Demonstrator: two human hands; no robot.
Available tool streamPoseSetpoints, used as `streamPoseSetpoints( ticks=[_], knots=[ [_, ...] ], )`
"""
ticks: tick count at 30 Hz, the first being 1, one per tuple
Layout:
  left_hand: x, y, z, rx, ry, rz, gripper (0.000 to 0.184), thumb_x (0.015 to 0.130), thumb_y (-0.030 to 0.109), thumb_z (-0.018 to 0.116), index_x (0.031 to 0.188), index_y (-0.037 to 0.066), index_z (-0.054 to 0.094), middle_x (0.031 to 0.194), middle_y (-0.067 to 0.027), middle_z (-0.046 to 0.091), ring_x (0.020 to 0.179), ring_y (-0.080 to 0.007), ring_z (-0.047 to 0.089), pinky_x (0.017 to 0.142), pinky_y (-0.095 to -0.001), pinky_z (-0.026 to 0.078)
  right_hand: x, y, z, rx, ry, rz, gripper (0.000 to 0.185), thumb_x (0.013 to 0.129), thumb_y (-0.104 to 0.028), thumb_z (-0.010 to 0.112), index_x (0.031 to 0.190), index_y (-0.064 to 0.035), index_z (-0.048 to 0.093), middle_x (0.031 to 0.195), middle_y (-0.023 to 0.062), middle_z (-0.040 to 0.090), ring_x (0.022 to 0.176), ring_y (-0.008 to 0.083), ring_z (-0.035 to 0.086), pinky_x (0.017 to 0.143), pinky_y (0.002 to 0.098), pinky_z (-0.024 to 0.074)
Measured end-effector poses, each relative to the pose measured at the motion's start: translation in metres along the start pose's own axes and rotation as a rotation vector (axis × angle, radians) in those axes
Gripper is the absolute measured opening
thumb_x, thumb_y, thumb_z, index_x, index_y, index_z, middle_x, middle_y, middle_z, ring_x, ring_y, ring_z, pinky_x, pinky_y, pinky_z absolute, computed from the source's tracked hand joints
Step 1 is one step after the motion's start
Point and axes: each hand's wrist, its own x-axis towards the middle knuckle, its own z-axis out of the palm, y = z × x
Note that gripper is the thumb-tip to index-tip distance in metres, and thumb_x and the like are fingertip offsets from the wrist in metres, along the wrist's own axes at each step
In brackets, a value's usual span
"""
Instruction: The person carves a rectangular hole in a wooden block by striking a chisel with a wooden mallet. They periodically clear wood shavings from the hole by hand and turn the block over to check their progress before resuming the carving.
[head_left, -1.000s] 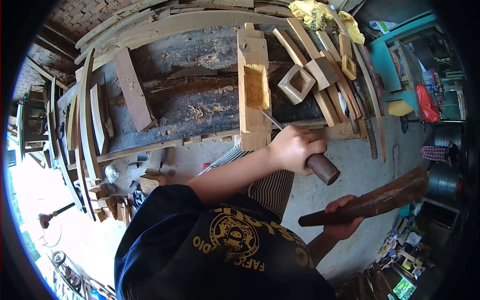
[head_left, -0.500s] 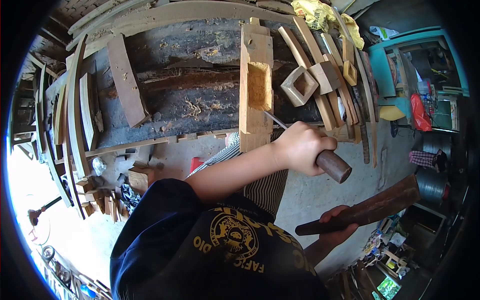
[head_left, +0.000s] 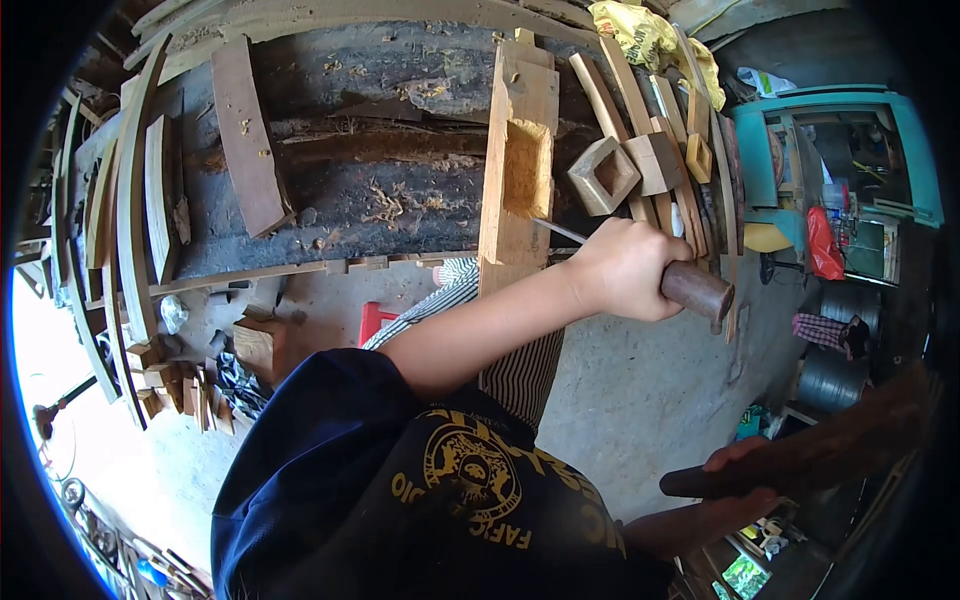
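My left hand [head_left: 628,266] is wrapped round the dark wooden handle of a chisel [head_left: 697,290]. The chisel's thin metal blade slants to the near end of a rectangular recess cut in a pale wooden board [head_left: 503,240]. At the lower right, my right hand [head_left: 742,506] grips the narrow end of a dark wooden mallet [head_left: 830,445], shaped like a flat club. The mallet is held out to the side, well apart from the chisel handle. Striped cloth over my leg shows under and beside the board's near end.
The board lies across a dark, rough timber bench [head_left: 370,215] strewn with shavings. A curved brown plank [head_left: 248,140] rests to its left. To its right lie a square-headed wooden mallet [head_left: 603,176] and several wood strips. A teal cabinet [head_left: 755,160] stands at the far right.
My right hand has swung the mallet outward to the right, farther from the chisel. The chisel handle sits slightly higher and farther right in view, its tip still at the recess. The view has shifted a little.
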Motion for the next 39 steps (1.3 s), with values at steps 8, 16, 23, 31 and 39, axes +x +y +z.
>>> streamPoseSetpoints(
  ticks=[8, 16, 23, 31, 39],
  knots=[
    [0.005, 0.005, -0.002, -0.005, 0.027, -0.044, 0.021, 0.065, 0.029, 0.069, 0.073, 0.010, 0.065, 0.067, -0.0115, 0.065, 0.065, -0.0307, 0.066, 0.063, -0.0393, 0.054, 0.012, -0.015, 0.035, -0.067, 0.094, 0.076, 0.076, 0.085, -0.067, 0.050, 0.114, 0.0023, 0.042, 0.071, 0.0137, 0.054, 0.045, 0.0190, 0.053, 0.037, 0.0273, 0.0424],
    [0.001, 0.004, -0.005, -0.008, -0.004, -0.006, 0.019, 0.065, 0.028, 0.068, 0.071, 0.011, 0.063, 0.066, -0.0111, 0.065, 0.064, -0.0309, 0.065, 0.063, -0.0396, 0.054, 0.008, -0.014, 0.040, -0.042, 0.116, 0.137, 0.080, 0.086, -0.064, 0.053, 0.130, -0.0004, 0.034, 0.072, 0.0133, 0.054, 0.045, 0.0180, 0.052, 0.037, 0.0272, 0.0436],
    [0.001, 0.000, -0.003, -0.006, 0.002, 0.027, 0.018, 0.064, 0.027, 0.067, 0.070, 0.011, 0.063, 0.064, -0.0105, 0.064, 0.063, -0.0310, 0.065, 0.061, -0.0399, 0.054, 0.006, -0.012, 0.036, -0.049, 0.095, 0.175, 0.084, 0.084, -0.065, 0.054, 0.134, -0.0025, 0.031, 0.073, 0.0124, 0.054, 0.045, 0.0177, 0.053, 0.037, 0.0276, 0.0442],
    [0.005, 0.002, -0.010, -0.015, -0.007, -0.020, 0.020, 0.066, 0.029, 0.068, 0.075, 0.011, 0.065, 0.065, -0.0117, 0.065, 0.064, -0.0314, 0.065, 0.063, -0.0402, 0.054, 0.008, -0.015, 0.039, -0.066, 0.097, 0.200, 0.088, 0.080, -0.067, 0.057, 0.134, -0.0028, 0.031, 0.074, 0.0125, 0.055, 0.047, 0.0178, 0.054, 0.038, 0.0279, 0.0446],
    [-0.001, -0.002, -0.013, -0.096, 0.011, 0.010, 0.020, 0.065, 0.030, 0.068, 0.073, 0.011, 0.066, 0.065, -0.0123, 0.065, 0.066, -0.0321, 0.066, 0.064, -0.0409, 0.054, 0.005, 0.015, 0.056, -0.023, 0.013, -0.013, 0.074, 0.088, -0.058, 0.055, 0.132, -0.0027, 0.032, 0.075, 0.0124, 0.054, 0.050, 0.0176, 0.053, 0.041, 0.0286, 0.0443]
  ],
)
